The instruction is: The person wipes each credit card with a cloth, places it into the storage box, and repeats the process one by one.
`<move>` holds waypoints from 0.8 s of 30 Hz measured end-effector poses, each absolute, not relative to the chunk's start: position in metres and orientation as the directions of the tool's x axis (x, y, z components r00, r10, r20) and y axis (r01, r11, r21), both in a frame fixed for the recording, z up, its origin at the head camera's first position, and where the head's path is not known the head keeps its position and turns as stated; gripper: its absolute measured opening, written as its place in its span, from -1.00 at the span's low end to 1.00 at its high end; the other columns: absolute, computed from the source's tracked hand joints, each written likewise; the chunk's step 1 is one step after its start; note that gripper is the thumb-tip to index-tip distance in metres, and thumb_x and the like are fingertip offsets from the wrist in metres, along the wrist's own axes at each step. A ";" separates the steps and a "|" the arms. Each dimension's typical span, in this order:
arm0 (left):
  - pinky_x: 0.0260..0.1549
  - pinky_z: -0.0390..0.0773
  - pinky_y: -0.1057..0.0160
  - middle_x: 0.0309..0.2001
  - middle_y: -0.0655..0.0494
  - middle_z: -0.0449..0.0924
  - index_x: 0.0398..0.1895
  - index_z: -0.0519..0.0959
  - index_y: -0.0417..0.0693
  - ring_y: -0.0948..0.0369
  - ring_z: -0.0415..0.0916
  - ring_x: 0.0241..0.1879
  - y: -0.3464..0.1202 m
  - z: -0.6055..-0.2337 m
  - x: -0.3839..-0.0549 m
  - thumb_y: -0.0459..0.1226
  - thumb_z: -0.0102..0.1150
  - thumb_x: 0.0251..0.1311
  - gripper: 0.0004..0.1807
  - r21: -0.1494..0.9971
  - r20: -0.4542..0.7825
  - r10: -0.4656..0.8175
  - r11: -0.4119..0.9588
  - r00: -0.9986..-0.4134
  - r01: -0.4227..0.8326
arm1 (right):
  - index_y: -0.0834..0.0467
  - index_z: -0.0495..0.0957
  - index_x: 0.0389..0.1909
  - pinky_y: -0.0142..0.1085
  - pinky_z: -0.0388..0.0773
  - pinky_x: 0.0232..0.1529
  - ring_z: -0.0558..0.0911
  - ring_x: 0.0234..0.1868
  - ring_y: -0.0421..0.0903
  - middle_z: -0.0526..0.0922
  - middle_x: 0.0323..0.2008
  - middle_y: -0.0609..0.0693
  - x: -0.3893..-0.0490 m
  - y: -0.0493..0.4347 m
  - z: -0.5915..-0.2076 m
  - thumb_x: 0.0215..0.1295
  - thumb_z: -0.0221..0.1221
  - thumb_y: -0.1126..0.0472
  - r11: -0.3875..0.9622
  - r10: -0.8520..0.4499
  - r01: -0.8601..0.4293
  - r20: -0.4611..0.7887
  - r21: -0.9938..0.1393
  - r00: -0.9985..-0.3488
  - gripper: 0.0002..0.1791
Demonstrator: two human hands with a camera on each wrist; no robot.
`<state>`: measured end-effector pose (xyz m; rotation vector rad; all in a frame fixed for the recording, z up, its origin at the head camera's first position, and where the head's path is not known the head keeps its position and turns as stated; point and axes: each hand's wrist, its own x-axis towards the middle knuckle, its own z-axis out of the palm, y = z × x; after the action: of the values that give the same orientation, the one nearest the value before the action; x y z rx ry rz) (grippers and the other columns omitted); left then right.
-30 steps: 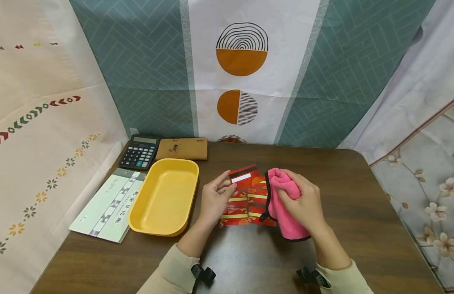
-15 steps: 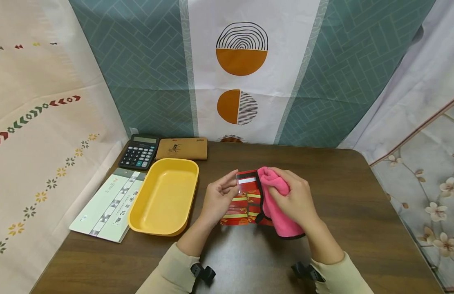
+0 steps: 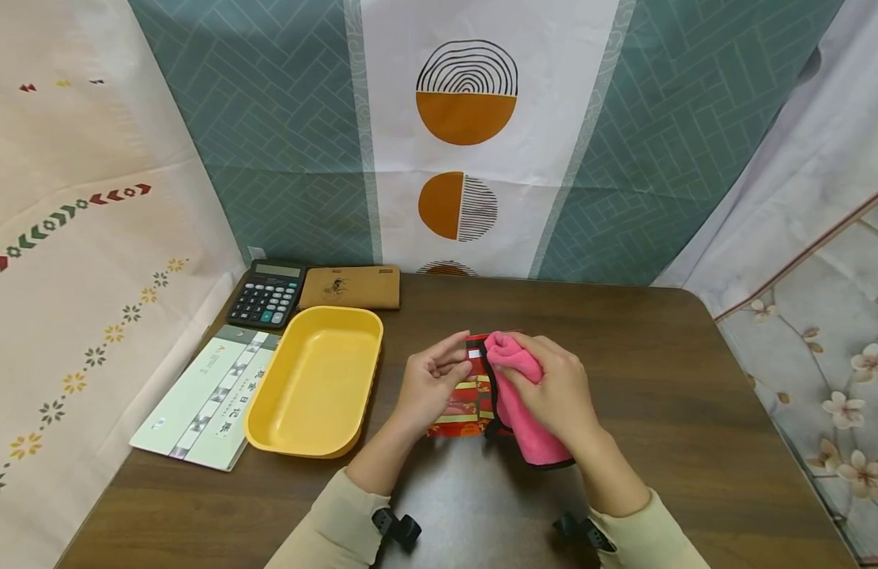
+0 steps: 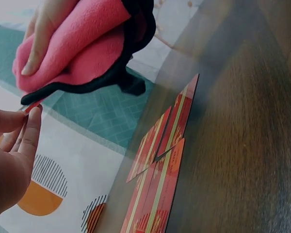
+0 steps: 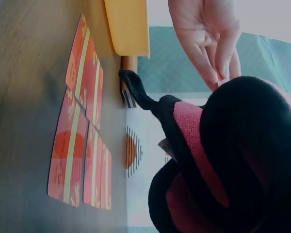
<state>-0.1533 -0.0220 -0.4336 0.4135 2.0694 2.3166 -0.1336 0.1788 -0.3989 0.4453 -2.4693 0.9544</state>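
Observation:
My left hand (image 3: 431, 381) pinches the left edge of a red card (image 3: 474, 348) with a black stripe, held above the table. A pink cloth (image 3: 527, 411) with black edging is gripped in my right hand (image 3: 555, 387) and covers most of that card. Below both hands, several red cards (image 3: 454, 411) with yellow bands lie in two columns on the table, partly hidden by the cloth. In the left wrist view the laid-out cards (image 4: 157, 170) sit side by side, and the cloth (image 4: 87, 43) hangs above them. The right wrist view shows the cloth (image 5: 199, 141) close up.
A yellow tray (image 3: 371, 371) stands left of the hands on the brown table (image 3: 659, 411). Left of it lies a pale green account book (image 3: 197, 403). Behind are a black calculator (image 3: 266, 296) and a tan wallet (image 3: 353, 288). Curtains hang around the table.
My right hand has moved left with the pink cloth, which now covers more of the held card. My left hand has shifted slightly right, still pinching the card.

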 end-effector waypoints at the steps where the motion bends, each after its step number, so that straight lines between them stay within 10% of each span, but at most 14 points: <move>1: -0.14 0.74 0.06 -0.05 -0.29 0.70 0.32 0.53 -0.19 -0.16 0.73 -0.22 -0.022 -0.433 -0.153 -0.53 0.19 0.32 -0.51 0.978 0.187 0.176 -0.124 -0.967 0.167 | 0.06 0.68 0.13 -0.13 0.60 -0.36 0.66 -0.30 -0.08 0.71 -0.21 -0.02 -0.134 0.180 -0.399 0.11 0.51 0.13 0.711 -0.120 -0.437 0.517 -0.552 -0.848 -0.48; 24: -0.15 0.74 0.04 -0.09 -0.27 0.72 0.29 0.55 -0.23 -0.16 0.72 -0.21 -0.015 -0.434 -0.154 -0.55 0.22 0.29 -0.52 0.968 0.241 0.197 -0.116 -0.950 0.221 | 0.08 0.69 0.11 -0.07 0.62 -0.44 0.68 -0.35 -0.02 0.71 -0.20 0.01 -0.128 0.167 -0.395 0.08 0.53 0.09 0.768 -0.130 -0.441 0.562 -0.464 -0.817 -0.47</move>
<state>-0.1539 -0.0152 -0.4338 0.4972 2.1001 2.3058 -0.1278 0.1666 -0.3955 0.4278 -2.4515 0.8183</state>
